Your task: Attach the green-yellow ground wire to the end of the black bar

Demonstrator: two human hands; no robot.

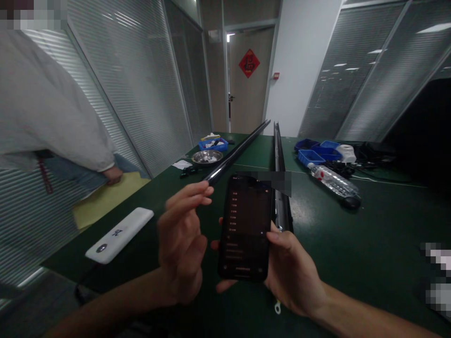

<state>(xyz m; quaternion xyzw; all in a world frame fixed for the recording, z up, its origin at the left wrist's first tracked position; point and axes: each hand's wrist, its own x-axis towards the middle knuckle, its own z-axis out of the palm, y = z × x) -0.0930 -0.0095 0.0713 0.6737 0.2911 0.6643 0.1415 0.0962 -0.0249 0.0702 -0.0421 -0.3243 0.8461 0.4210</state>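
Note:
A black smartphone (245, 225) with a dark list on its lit screen is held upright in my right hand (294, 267). My right thumb rests along its right edge, and fingertips show past its left edge. Raised just left of the phone is my left hand (185, 239), apart from it, with fingers stretched out and nothing in them. Behind the phone, two long dark rails (280, 188) run away over the green table (327, 263). Below my right hand, a small pale ring-shaped tab (277, 307) shows.
A white device (120, 234) lies on the left. Further back are a metal bowl (207, 157) and a blue tray (213, 144). On the right, a clear plastic bottle (334, 183) lies by blue bins (312, 157) and black cables. A person's hand (113, 174) holds yellow paper (109, 199) at left.

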